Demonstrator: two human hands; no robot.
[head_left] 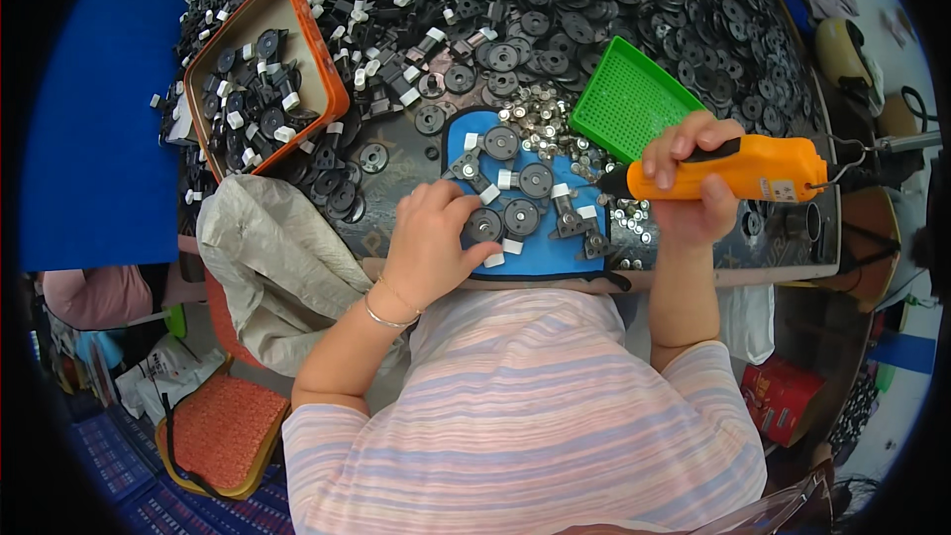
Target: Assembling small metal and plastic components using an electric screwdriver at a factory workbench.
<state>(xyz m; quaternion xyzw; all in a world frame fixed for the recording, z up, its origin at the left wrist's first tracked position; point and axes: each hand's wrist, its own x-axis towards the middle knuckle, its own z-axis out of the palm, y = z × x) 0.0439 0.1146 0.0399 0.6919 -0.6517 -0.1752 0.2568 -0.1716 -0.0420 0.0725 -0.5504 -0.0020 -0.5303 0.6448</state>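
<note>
My right hand (pixel 690 178) is wrapped round an orange electric screwdriver (pixel 768 168), held nearly level with its black nose pointing left. A wire hook at the tool's rear end joins it to a metal bar. My left hand (pixel 433 236) rests at the left edge of a blue mat (pixel 584 256), thumb and forefinger curled about a black wheel part (pixel 483 225). Several more black wheel parts with white tabs, among them one wheel part (pixel 536 180), lie on the mat between my hands. Small silvery metal pieces (pixel 540 117) are heaped at the mat's far edge.
A green perforated tray (pixel 634 104) stands behind my right hand. At the left, an orange-rimmed box (pixel 332 89) holds black parts with white tabs. Black discs (pixel 644 15) and tabbed parts pile up across the table's far side. Pale cloth (pixel 282 258) hangs over the near left edge.
</note>
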